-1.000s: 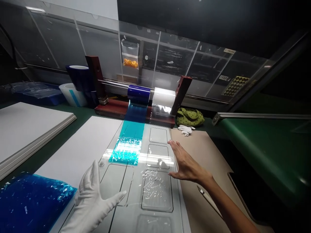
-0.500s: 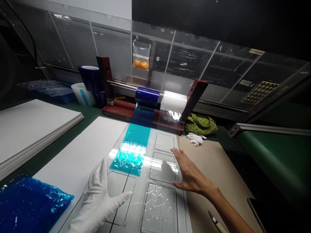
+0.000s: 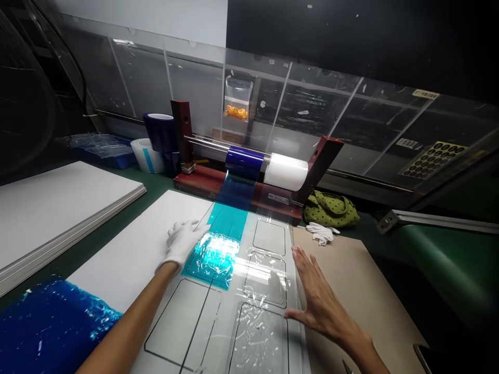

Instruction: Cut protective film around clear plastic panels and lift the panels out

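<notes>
My left hand, in a white glove, is at the left edge of the blue film strip. Its thumb reaches onto the film, and its fingers are apart with nothing visible in them. My right hand is bare and open beside the right edge of the clear film, thumb stretched towards it. Whether it touches the film I cannot tell. The blue strip runs down from a blue film roll onto a sheet with black rounded outlines. A white roll shares the same rod.
A red-brown wooden stand carries the rolls. White sheets are stacked left, above a blue film piece. Spare tape rolls stand behind. A green pouch and a white glove lie right. Part of a dark device shows.
My left hand has moved up and away to the blue strip's left edge. My right hand stays open by the right edge. Wrinkles now show in the clear film over the middle right outline.
</notes>
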Demonstrator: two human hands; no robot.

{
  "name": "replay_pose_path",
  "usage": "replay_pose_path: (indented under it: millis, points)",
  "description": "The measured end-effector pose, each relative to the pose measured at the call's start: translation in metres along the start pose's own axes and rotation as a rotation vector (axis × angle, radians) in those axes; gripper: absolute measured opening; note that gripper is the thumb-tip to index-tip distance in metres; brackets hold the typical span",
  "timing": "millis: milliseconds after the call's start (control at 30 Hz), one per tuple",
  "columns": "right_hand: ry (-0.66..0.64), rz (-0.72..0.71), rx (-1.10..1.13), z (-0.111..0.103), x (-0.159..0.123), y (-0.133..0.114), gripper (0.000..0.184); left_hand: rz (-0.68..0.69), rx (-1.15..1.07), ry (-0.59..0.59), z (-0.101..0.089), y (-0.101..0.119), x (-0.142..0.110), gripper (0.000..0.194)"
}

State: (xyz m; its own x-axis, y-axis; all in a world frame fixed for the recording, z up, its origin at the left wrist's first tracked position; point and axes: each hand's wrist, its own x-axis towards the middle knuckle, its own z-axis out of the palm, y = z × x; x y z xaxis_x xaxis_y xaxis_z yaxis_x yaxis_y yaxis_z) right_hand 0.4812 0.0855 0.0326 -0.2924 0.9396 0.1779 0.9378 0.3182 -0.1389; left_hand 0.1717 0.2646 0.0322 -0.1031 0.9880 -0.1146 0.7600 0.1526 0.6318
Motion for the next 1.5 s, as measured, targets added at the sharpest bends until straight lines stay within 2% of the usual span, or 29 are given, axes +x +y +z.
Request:
replay_pose_path:
  millis: [100,200,333,467,533,633,700,767,833,900,967,1067,1233,1300,1400,1500]
  points:
    - [0.013,-0.008,0.007,0.002,-0.010,-0.004,0.108,0.021,0.001,-0.012,0.007,0.005,0.022,0.044]
    - [0.017,0.015,-0.006,0.001,-0.020,-0.008,0.103,0.075,-0.066,-0.015,0.009,0.011,0.023,0.033]
    - [0.049,0.063,-0.017,-0.006,-0.033,-0.016,0.098,0.138,-0.298,-0.105,0.000,0.011,-0.004,0.036]
    - [0.119,0.122,0.089,-0.018,-0.042,-0.033,0.089,0.070,-0.526,-0.220,-0.009,-0.007,-0.040,0.055]
    - [0.166,0.185,0.240,-0.024,-0.040,-0.046,0.072,0.015,-0.593,-0.251,-0.013,-0.018,-0.056,0.068]
    - [0.241,0.349,0.622,-0.026,-0.024,-0.072,0.045,-0.017,-0.665,-0.292,-0.023,-0.031,-0.081,0.067]
    - [0.220,0.469,0.952,-0.019,-0.005,-0.092,0.046,-0.010,-0.709,-0.322,-0.033,-0.034,-0.099,0.062]
    - [0.107,0.540,1.238,-0.007,0.015,-0.115,0.051,0.005,-0.749,-0.342,-0.043,-0.036,-0.116,0.057]
    - [0.003,0.554,1.373,0.006,0.029,-0.139,0.052,0.011,-0.778,-0.340,-0.053,-0.038,-0.130,0.054]
    - [-0.023,0.561,1.413,0.017,0.033,-0.164,0.051,-0.003,-0.788,-0.315,-0.061,-0.043,-0.141,0.051]
    - [0.002,0.581,1.441,0.024,0.025,-0.190,0.051,-0.033,-0.783,-0.277,-0.067,-0.054,-0.152,0.047]
    - [0.032,0.621,1.458,0.030,-0.002,-0.227,0.053,-0.074,-0.751,-0.239,-0.073,-0.081,-0.173,0.043]
    - [-0.080,0.750,1.530,0.057,-0.057,-0.278,0.060,-0.146,-0.653,-0.207,-0.074,-0.139,-0.219,0.060]
    - [-0.125,0.797,1.564,0.070,-0.074,-0.292,0.062,-0.240,-0.608,-0.259,-0.074,-0.156,-0.237,0.061]
    - [-0.161,0.848,1.621,0.082,-0.087,-0.304,0.062,-0.375,-0.627,-0.350,-0.074,-0.167,-0.255,0.060]
    - [-0.144,0.902,1.655,0.086,-0.088,-0.310,0.064,-0.418,-0.637,-0.293,-0.072,-0.168,-0.262,0.061]
